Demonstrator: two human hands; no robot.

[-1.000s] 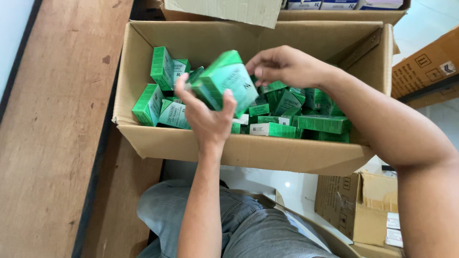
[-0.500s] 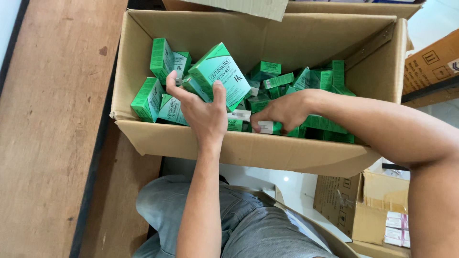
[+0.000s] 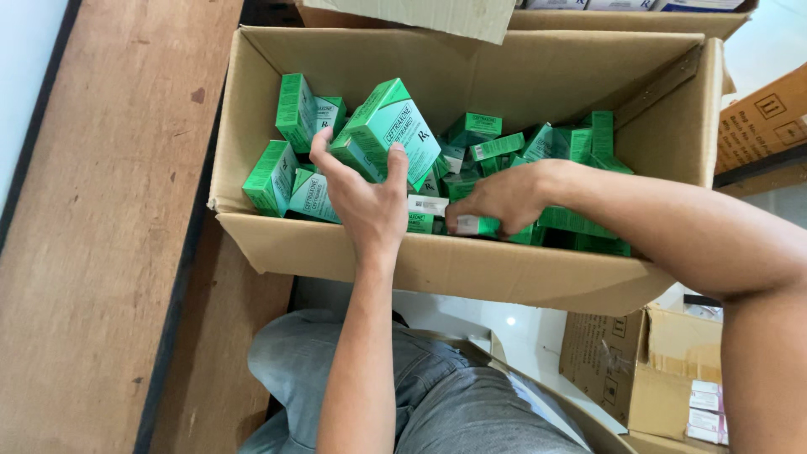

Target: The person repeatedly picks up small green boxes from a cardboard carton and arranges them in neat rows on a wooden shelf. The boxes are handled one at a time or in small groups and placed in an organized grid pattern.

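The left hand (image 3: 363, 202) clamps a stack of small green cartons (image 3: 388, 130) above the cardboard box's (image 3: 471, 269) near wall, while the right hand (image 3: 504, 197) pinches another carton (image 3: 475, 224) from the loose heap inside.

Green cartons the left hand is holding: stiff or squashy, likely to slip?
Probably stiff and light: the left hand holds a stack of green cartons with spread fingertips alone, edges still crisp. Flat faces suggest no rolling, though the tilted stack might slide apart. The right hand pinches a small carton easily, so likely light.
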